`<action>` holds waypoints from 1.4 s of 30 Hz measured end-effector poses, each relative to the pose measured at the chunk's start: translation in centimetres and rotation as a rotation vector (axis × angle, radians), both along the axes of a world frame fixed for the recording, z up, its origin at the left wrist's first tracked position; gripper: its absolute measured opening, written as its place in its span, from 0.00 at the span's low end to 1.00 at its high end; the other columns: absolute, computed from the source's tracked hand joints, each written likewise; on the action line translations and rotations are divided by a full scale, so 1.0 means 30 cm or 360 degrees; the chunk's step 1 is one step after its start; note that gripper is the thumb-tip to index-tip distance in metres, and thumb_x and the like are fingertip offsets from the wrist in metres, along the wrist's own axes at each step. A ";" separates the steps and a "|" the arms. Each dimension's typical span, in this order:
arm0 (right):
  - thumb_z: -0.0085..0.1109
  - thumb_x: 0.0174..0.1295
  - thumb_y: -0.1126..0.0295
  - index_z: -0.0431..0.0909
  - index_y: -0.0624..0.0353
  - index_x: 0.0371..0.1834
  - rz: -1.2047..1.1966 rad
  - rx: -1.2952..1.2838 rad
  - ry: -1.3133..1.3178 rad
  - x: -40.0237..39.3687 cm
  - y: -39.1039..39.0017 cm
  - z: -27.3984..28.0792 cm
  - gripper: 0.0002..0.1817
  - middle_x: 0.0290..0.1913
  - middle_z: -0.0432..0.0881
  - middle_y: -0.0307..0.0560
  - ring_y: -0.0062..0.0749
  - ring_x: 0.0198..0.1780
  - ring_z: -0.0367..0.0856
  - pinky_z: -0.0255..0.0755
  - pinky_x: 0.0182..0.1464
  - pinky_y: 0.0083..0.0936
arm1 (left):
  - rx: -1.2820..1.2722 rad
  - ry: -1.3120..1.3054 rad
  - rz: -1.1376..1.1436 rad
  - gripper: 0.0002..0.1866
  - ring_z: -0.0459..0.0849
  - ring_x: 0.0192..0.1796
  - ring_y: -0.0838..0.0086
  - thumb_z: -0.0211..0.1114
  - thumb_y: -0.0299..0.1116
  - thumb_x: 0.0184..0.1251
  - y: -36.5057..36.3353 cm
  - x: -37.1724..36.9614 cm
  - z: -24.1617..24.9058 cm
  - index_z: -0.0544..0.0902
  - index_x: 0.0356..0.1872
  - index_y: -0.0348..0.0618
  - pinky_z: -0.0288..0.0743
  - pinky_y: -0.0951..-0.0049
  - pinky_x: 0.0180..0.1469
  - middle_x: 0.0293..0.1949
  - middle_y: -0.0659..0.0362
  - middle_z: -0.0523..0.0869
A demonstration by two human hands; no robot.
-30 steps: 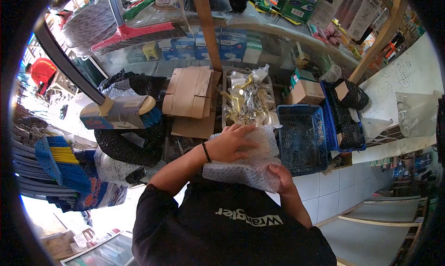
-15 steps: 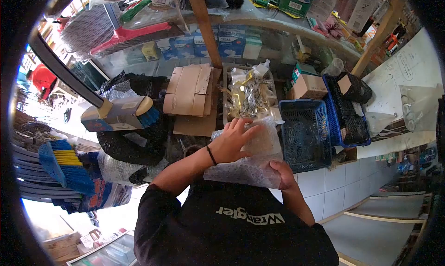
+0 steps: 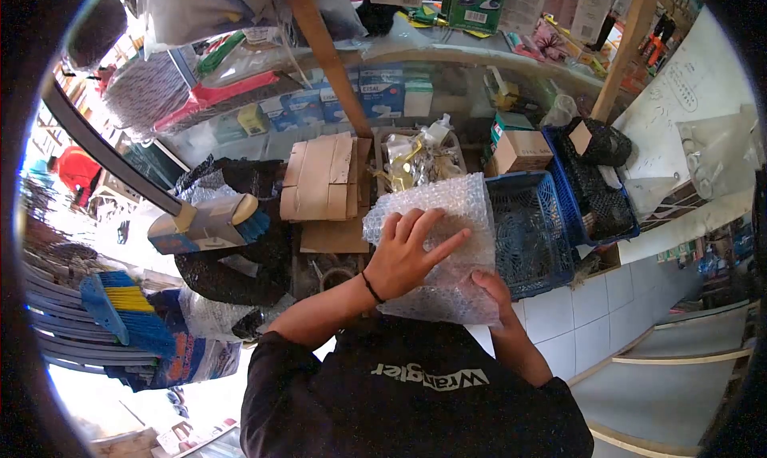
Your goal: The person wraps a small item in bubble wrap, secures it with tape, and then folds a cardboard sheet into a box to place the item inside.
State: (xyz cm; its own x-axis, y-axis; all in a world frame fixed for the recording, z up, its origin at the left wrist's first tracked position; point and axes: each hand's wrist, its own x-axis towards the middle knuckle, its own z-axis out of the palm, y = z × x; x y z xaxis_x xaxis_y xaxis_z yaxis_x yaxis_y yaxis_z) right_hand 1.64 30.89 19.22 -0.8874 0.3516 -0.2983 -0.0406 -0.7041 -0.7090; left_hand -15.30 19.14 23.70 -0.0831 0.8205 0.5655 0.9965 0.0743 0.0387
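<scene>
A sheet of bubble wrap (image 3: 459, 198) lies spread in front of my chest, apparently folded in layers. My left hand (image 3: 407, 254), with a black band on its wrist, rests on top of it, fingers apart. At its lower right edge my right hand (image 3: 491, 286) pinches the bubble wrap, thumb on top and fingers hidden beneath. Just beyond the sheet is a tray (image 3: 457, 142) of metal pieces, some gold-coloured, in plastic bags. The sheet covers the tray's near end.
Flattened cardboard (image 3: 319, 178) lies left of the tray. A dark blue plastic basket (image 3: 531, 250) stands to the right, beside another blue basket (image 3: 623, 234) with black netted things. A boxed brush (image 3: 204, 222) and a blue broom head (image 3: 108, 306) are at the left.
The bubble wrap has come up and flattened, hiding more of the tray. My left hand lies flatter on it; my right hand keeps its hold at the edge. The view has shifted slightly.
</scene>
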 end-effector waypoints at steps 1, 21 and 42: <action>0.51 0.58 0.65 0.73 0.70 0.45 -0.0030 0.0036 -0.0004 -0.008 -0.017 0.053 0.19 0.42 0.79 0.55 0.39 0.43 0.80 0.73 0.48 0.31 | 0.0009 0.0029 0.0014 0.35 0.67 0.56 0.58 0.68 0.35 0.45 -0.001 0.004 0.006 0.68 0.60 0.65 0.61 0.55 0.54 0.56 0.54 0.68; 0.51 0.60 0.63 0.76 0.70 0.39 0.0151 0.0238 -0.0185 0.052 -0.004 -0.047 0.17 0.37 0.81 0.53 0.37 0.38 0.80 0.73 0.43 0.31 | -0.0867 -0.1516 -0.0134 0.48 0.80 0.41 0.66 0.77 0.45 0.38 -0.005 -0.185 0.071 0.64 0.63 0.37 0.76 0.72 0.44 0.55 0.46 0.70; 0.49 0.60 0.56 0.63 0.61 0.59 -0.0084 -0.0418 0.0091 -0.012 -0.045 -0.096 0.28 0.51 0.75 0.53 0.43 0.50 0.76 0.72 0.52 0.41 | 0.0034 -0.0992 0.0138 0.50 0.66 0.55 0.52 0.79 0.42 0.28 -0.002 0.020 -0.053 0.62 0.57 0.38 0.62 0.57 0.55 0.51 0.47 0.65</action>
